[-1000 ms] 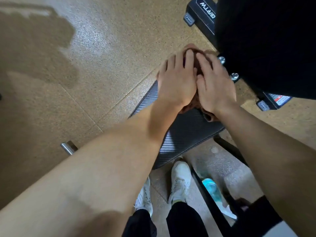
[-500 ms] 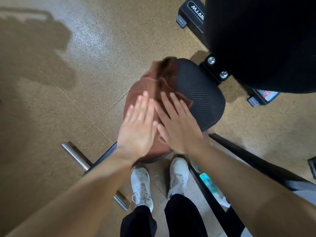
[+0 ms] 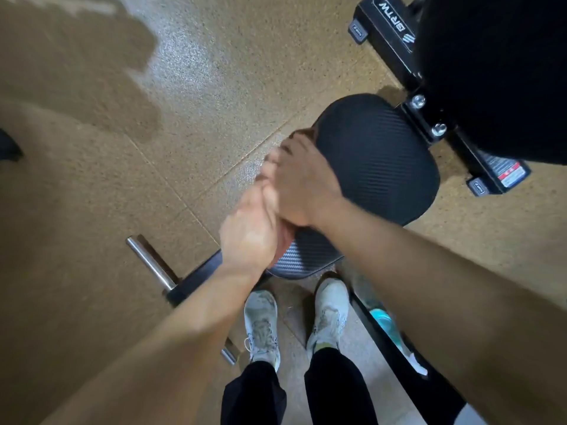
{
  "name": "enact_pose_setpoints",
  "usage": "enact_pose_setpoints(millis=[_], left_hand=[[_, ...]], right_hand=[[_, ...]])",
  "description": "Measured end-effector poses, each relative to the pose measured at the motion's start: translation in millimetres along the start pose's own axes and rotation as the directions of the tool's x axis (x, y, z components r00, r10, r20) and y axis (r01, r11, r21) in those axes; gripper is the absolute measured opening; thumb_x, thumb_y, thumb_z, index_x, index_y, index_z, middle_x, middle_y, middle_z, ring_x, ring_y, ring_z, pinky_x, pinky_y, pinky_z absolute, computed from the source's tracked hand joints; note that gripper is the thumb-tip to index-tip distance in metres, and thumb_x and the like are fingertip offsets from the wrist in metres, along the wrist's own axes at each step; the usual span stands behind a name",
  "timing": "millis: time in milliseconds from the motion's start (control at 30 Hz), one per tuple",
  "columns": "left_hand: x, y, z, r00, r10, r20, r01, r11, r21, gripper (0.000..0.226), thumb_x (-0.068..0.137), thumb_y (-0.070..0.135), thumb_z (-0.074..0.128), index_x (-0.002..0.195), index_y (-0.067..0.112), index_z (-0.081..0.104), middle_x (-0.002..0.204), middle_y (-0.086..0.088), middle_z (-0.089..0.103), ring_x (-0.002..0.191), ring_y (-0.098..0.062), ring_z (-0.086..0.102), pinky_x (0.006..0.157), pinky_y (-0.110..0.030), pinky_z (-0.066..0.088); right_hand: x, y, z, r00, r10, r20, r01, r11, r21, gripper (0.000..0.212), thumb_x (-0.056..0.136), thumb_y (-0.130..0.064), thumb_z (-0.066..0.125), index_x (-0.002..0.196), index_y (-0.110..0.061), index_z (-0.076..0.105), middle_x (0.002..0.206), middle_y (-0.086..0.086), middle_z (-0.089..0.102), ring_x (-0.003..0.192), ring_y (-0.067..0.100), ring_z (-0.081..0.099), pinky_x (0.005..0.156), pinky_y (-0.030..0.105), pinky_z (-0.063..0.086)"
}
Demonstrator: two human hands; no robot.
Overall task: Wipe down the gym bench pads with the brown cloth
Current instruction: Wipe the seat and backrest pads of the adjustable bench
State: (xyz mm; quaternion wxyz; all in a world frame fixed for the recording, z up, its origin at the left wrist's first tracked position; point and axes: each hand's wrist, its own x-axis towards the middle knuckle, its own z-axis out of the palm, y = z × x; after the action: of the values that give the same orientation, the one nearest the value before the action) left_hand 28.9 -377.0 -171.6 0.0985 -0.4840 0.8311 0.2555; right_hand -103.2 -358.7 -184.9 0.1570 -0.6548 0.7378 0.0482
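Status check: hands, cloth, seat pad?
Left hand and right hand both clamped on brown cloth, mostly hidden. Cloth at left edge of seat pad. Rest of pad bare, nothing in the way.

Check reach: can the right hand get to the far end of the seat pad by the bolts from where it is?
Probably yes. The right hand already rests on the seat pad's left edge, bunched with the left hand over the brown cloth. Bare pad lies between it and the bolts.
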Motion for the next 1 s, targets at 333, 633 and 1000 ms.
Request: enact_pose_setpoints(millis=[333,633,1000], left_hand=[[0.1,16.5,13.6,0.99,-0.134,-0.044,0.131,0.989,-0.066,0.041,0.103,0.026,0.032,0.136,0.004,0.043,0.124,-0.018,0.057,0.113,-0.036,0.055,0.097,-0.043,0.042],[108.5,100.2,19.3,0.996,0.069,0.055,-0.071,0.997,0.039,0.033,0.097,0.028,0.028,0.122,0.012,0.041,0.122,-0.013,0.062,0.106,-0.037,0.063,0.082,-0.042,0.047],[140.2,171.1,49.0,0.755,0.629,0.187,-0.637,0.635,0.437,0.039,0.1,0.038,0.028,0.127,0.021,0.051,0.132,-0.009,0.055,0.121,-0.036,0.047,0.101,-0.05,0.032]], right_hand=[[11.7,25.2,4.0,0.96,-0.274,-0.047,0.277,0.959,0.057,0.041,0.094,-0.042,0.038,0.104,-0.017,0.07,0.103,0.008,0.066,0.097,0.031,0.058,0.105,0.046,0.034],[18.3,131.6,-6.7,0.982,0.146,-0.121,-0.114,0.964,0.238,0.044,0.102,-0.039,0.028,0.122,-0.025,0.064,0.129,0.005,0.055,0.11,0.028,0.057,0.091,0.041,0.045],[-80.6,144.2,25.4,0.652,0.755,0.068,-0.574,0.433,0.695,0.045,0.107,-0.037,0.029,0.149,-0.024,0.041,0.153,0.002,0.039,0.132,0.022,0.046,0.103,0.036,0.035]])
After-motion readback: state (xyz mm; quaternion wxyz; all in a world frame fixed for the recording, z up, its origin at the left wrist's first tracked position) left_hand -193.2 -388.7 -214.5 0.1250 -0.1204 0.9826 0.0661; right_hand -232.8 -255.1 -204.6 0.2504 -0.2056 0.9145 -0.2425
